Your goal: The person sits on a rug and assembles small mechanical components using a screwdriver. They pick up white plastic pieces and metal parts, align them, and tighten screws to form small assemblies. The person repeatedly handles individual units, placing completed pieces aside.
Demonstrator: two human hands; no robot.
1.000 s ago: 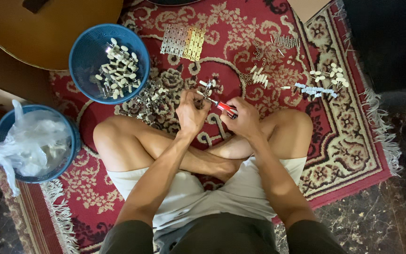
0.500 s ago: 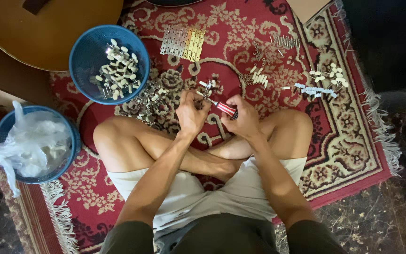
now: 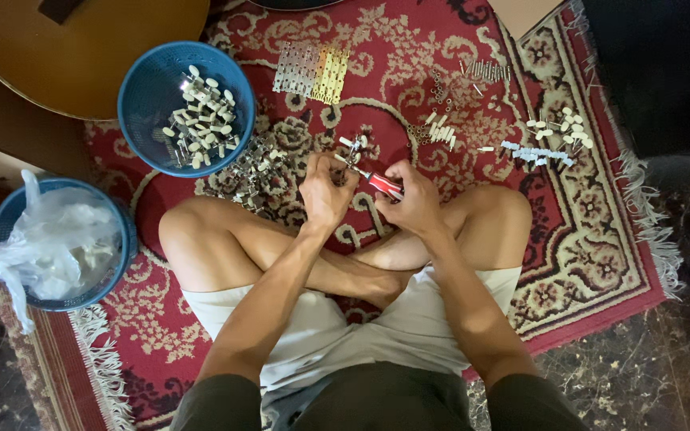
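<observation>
Red patterned rug (image 3: 600,239) under my crossed legs carries it all. Two blue baskets sit left: one (image 3: 9,231) with a plastic bag, one (image 3: 141,104) partly filled with finished white-knobbed pieces. A loose metal pile (image 3: 253,172) remains. My left hand (image 3: 325,191) grips one small piece; my right hand (image 3: 413,199) clasps the red screwdriver (image 3: 383,185). Further right lie unused parts (image 3: 545,140), too many to count.

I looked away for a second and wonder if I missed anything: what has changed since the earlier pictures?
Nothing visibly changed. The right hand still grips the red-handled screwdriver, its tip at the small metal part that the left hand holds. Both blue baskets, the white bag and the loose parts on the rug lie as before.
</observation>
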